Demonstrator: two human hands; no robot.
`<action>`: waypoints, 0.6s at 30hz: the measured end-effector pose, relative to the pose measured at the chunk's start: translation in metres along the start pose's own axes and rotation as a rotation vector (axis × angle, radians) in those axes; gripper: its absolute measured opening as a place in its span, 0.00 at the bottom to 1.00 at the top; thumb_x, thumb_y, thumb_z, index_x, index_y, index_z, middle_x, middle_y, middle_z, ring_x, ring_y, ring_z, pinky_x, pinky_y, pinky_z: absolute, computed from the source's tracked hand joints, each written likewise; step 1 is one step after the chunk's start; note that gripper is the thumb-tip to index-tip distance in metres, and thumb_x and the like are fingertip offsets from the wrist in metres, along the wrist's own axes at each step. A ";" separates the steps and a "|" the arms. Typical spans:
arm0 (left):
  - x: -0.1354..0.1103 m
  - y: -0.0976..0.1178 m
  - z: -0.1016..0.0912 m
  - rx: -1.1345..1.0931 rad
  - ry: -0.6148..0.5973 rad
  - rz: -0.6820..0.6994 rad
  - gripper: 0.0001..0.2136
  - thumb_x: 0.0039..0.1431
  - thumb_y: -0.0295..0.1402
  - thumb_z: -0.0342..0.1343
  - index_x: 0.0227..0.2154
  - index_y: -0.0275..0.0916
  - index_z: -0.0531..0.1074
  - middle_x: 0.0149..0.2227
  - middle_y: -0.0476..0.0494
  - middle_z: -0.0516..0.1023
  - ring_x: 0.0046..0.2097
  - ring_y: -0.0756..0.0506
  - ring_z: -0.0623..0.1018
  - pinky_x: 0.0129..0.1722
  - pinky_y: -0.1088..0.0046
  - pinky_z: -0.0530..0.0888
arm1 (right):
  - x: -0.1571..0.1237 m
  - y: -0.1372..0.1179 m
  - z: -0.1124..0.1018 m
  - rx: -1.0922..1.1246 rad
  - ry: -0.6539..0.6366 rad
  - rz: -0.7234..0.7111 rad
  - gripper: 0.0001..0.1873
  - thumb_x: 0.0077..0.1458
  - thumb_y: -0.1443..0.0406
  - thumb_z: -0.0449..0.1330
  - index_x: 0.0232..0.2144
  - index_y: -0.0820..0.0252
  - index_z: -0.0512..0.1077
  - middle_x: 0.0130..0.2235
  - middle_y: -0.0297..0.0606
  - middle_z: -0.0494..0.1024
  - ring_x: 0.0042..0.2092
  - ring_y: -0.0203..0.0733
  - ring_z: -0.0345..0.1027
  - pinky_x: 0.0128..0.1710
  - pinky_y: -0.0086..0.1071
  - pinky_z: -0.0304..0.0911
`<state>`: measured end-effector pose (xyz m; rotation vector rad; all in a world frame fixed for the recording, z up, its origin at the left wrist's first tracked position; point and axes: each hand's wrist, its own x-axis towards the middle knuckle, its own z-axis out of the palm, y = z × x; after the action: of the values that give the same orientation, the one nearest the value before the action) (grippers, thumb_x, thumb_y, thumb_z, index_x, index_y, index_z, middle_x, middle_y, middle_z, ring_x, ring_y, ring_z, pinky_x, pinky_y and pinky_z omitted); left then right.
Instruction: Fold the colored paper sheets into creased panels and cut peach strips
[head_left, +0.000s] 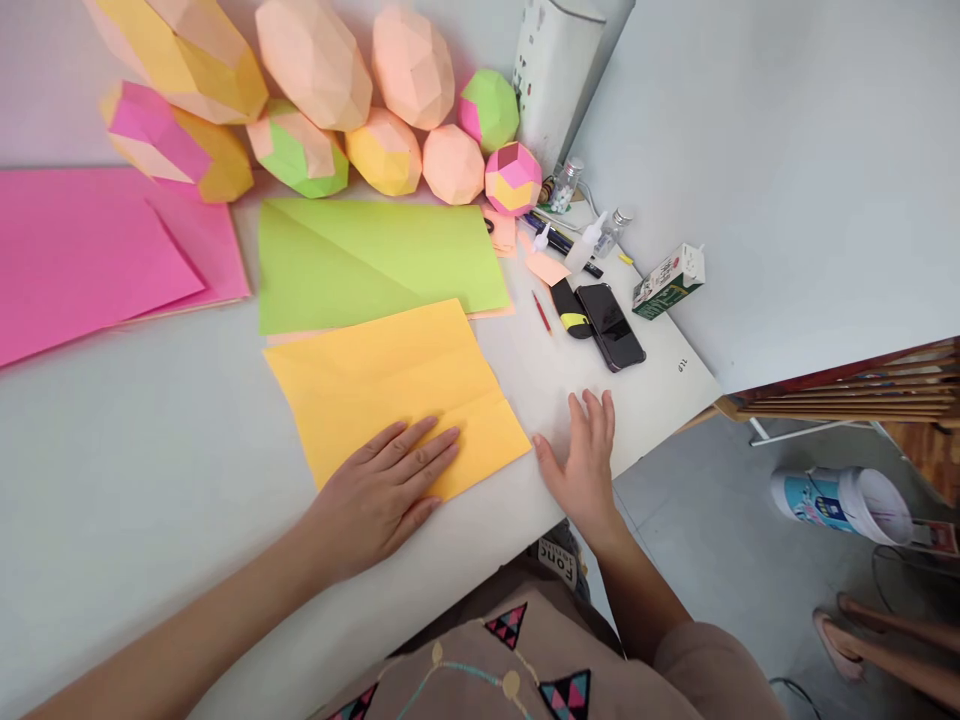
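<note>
My left hand [396, 487] lies flat with fingers outstretched on a sheet of yellow paper [390, 370], which shows faint creases. Just past the sheet's right corner, my right hand [585, 462] rests at the table's front edge, fingers apart and nothing in them. Behind the yellow sheet, and partly under it, is green paper [375, 255] with peach paper showing along its lower edge. Pink paper sheets [82, 260] lie stacked at the left. A red pen-like stick [541, 313] and a black phone [611, 327] lie beyond my right hand.
Several faceted paper balls [454, 163] line the wall at the back. Small bottles [587, 242], a black and yellow tool [571, 310] and a drink carton [670, 280] stand or lie at the right. A bucket [840, 503] and another person's feet [838, 645] are on the floor.
</note>
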<state>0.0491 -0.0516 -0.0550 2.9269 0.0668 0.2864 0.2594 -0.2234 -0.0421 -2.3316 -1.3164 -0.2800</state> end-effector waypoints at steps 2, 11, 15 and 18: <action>0.000 0.001 0.001 -0.002 0.018 -0.003 0.25 0.65 0.42 0.44 0.62 0.39 0.54 0.64 0.44 0.57 0.66 0.40 0.53 0.64 0.57 0.52 | 0.002 -0.006 -0.001 0.129 0.110 -0.153 0.20 0.58 0.66 0.53 0.54 0.58 0.60 0.50 0.49 0.65 0.57 0.54 0.56 0.50 0.51 0.60; -0.017 0.005 -0.010 -0.016 0.028 -0.087 0.18 0.66 0.36 0.43 0.55 0.40 0.66 0.59 0.46 0.67 0.60 0.39 0.63 0.59 0.57 0.59 | 0.017 -0.040 0.004 0.199 -0.378 -0.417 0.07 0.59 0.65 0.52 0.36 0.62 0.68 0.33 0.40 0.70 0.36 0.43 0.62 0.35 0.36 0.60; -0.038 -0.006 -0.013 -0.009 -0.065 -0.079 0.23 0.67 0.40 0.41 0.63 0.46 0.51 0.66 0.51 0.52 0.67 0.40 0.50 0.64 0.55 0.45 | 0.013 -0.044 0.006 0.083 -0.354 -0.404 0.10 0.59 0.63 0.51 0.38 0.64 0.67 0.34 0.42 0.70 0.37 0.45 0.61 0.36 0.38 0.59; -0.044 -0.012 -0.014 -0.047 -0.131 -0.086 0.25 0.67 0.45 0.38 0.65 0.48 0.45 0.67 0.53 0.48 0.68 0.42 0.45 0.65 0.58 0.40 | 0.009 -0.054 0.007 0.018 -0.328 -0.372 0.14 0.59 0.59 0.51 0.41 0.64 0.67 0.35 0.43 0.69 0.38 0.47 0.61 0.37 0.39 0.58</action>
<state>0.0028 -0.0401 -0.0523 2.8788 0.1640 0.0811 0.2182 -0.1894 -0.0301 -2.1680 -1.9048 0.0063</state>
